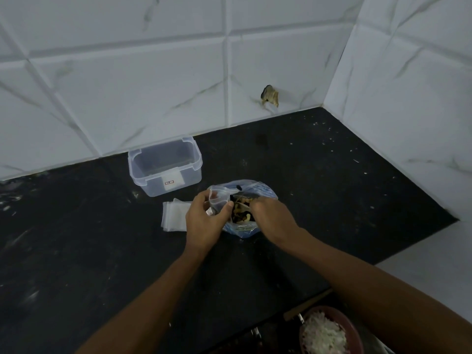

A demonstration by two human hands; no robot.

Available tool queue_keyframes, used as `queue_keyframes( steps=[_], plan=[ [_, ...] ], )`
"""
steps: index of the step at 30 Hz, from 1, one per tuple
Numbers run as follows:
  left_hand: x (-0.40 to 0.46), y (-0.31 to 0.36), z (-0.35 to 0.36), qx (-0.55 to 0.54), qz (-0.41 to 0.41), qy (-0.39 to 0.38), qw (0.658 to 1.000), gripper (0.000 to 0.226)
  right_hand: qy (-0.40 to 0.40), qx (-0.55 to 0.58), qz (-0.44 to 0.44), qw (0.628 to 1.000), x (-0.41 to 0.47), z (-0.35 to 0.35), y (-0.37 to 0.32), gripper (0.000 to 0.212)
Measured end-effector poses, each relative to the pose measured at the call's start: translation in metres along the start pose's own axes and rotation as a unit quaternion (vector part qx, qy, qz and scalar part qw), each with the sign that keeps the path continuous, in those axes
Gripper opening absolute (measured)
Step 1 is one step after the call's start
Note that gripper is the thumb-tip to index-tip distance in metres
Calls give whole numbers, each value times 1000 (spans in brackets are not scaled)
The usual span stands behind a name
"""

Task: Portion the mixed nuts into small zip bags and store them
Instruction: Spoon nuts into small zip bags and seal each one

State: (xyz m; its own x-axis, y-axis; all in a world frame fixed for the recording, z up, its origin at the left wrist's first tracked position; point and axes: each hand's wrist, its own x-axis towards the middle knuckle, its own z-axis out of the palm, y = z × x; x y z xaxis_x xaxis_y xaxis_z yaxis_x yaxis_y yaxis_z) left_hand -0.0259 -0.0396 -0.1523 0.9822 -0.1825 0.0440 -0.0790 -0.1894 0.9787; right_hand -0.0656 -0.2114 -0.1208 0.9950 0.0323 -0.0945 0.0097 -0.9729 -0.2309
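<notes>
A large clear-blue bag of mixed nuts [258, 194] lies open on the black counter [332, 187]. My left hand [205, 221] grips a small clear zip bag [217, 200] upright beside the big bag's mouth. My right hand [274, 217] reaches into the big bag, its fingertips hidden among the nuts [241, 215]. A stack of flat small zip bags [175, 215] lies just left of my left hand.
An open clear plastic container [165, 166] stands behind the stack, near the tiled wall. White tiled walls meet at the back right corner. A bowl of shredded white food [329, 333] sits below the counter's front edge at bottom right.
</notes>
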Motion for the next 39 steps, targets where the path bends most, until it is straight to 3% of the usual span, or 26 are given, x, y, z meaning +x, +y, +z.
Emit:
queue_keyframes(
  steps=[3, 9, 14, 19, 28, 35, 39],
  plan=[
    [2, 2, 0, -11, -3, 0, 1000, 35, -18, 28, -1, 999, -2, -2, -2, 28],
    [3, 0, -2, -28, -13, -12, 999, 34, -23, 156, 102, 982, 17, 14, 3, 24],
    [0, 1, -2, -40, -22, -21, 999, 35, -67, 324, 222, 917, 20, 7, 15, 23],
    [0, 0, -6, -34, -10, -20, 999, 35, -48, 366, 242, 897, 9, -1, 29, 17],
    [3, 0, 0, 90, 45, 4, 995, 48, -31, 459, 241, 854, -18, -44, 44, 17],
    [2, 9, 14, 209, 66, 13, 975, 49, 38, 447, 176, 876, -21, -85, 32, 18],
    [3, 12, 20, 229, 64, 20, 971, 50, 100, 249, 103, 958, -22, -89, 13, 17]
  ],
)
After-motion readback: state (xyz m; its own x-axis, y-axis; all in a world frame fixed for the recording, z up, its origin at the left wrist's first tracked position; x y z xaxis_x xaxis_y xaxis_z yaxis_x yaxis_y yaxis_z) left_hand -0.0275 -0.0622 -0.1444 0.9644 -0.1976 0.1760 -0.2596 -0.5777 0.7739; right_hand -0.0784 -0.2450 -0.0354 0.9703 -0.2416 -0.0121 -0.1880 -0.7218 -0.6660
